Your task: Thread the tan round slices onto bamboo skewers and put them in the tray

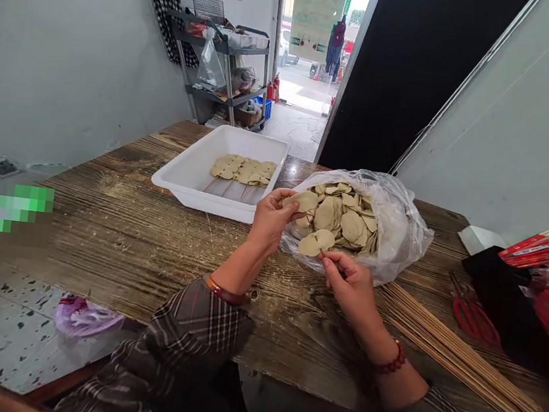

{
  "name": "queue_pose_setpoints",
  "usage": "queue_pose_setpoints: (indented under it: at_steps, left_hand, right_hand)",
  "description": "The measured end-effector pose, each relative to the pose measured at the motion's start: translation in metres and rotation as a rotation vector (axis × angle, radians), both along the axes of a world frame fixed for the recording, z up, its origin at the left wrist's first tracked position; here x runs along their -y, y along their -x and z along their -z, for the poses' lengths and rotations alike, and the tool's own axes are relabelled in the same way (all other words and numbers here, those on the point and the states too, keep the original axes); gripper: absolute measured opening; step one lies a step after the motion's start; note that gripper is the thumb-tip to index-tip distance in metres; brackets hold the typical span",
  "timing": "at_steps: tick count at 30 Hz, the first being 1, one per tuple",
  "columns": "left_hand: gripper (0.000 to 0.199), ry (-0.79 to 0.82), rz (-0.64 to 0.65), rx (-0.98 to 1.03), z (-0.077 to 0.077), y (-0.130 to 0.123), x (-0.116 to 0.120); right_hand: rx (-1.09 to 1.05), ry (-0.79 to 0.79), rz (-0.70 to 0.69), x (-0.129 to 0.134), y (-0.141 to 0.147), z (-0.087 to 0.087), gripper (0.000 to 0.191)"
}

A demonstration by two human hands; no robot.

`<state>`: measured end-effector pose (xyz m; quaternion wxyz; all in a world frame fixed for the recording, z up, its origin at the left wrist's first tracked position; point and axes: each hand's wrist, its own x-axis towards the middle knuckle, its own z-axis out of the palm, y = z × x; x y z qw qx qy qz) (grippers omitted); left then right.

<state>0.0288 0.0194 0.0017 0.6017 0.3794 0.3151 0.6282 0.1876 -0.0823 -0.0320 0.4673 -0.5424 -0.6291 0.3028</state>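
My left hand pinches a round, flat, pale tan slice at the near left side of an open plastic bag. In my right hand is a thin skewer, gripped between thumb and fingers, with tan slices threaded near its tip. Most of that skewer is hidden by the fingers. Many similar loose slices fill the bag just beyond both hands. Left of the bag, a white plastic tray holds several skewers of threaded slices.
A bundle of bare wooden skewers lies on the wooden table at the right. Red-handled scissors and red-wrapped chopsticks are farther right. A shelf cart stands behind, beside the doorway. A purple plastic bag hangs below the table's left edge.
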Motion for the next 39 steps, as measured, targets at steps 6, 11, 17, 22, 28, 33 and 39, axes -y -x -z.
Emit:
queue_pose_setpoints:
  at_steps: [6, 11, 17, 22, 28, 33, 39]
  left_hand:
    - [0.028, -0.024, -0.010, -0.037, 0.0006, 0.0004, 0.0016]
    - [0.026, -0.040, -0.022, -0.062, 0.0010, -0.0009, 0.0025]
    - [0.023, -0.057, -0.046, -0.128, 0.0034, -0.0020, 0.0025]
    - [0.023, -0.028, -0.053, -0.151, 0.0042, -0.0014, 0.0020]
    - [0.026, 0.010, -0.072, -0.097, 0.0055, 0.0011, -0.0012]
    - [0.026, 0.004, -0.048, -0.090, 0.0056, -0.0008, 0.0006]
    - [0.025, 0.011, -0.026, -0.086, 0.0067, -0.0038, 0.0032]
  right_hand:
    - [-0.005, 0.009, 0.008, -0.0009, -0.0007, 0.0012, 0.027]
    - [0.005, 0.023, 0.016, -0.0012, -0.0010, 0.0022, 0.027]
    - [0.016, 0.020, 0.028, -0.0024, -0.0018, 0.0030, 0.027]
    - [0.031, 0.037, 0.049, -0.0024, -0.0019, 0.0015, 0.028]
    - [0.033, 0.005, 0.047, -0.0004, 0.0013, -0.0009, 0.028]
    - [0.066, 0.001, 0.049, -0.0018, 0.0011, 0.0007, 0.028]
    - [0.077, 0.025, 0.039, -0.0039, -0.0012, 0.0024, 0.028]
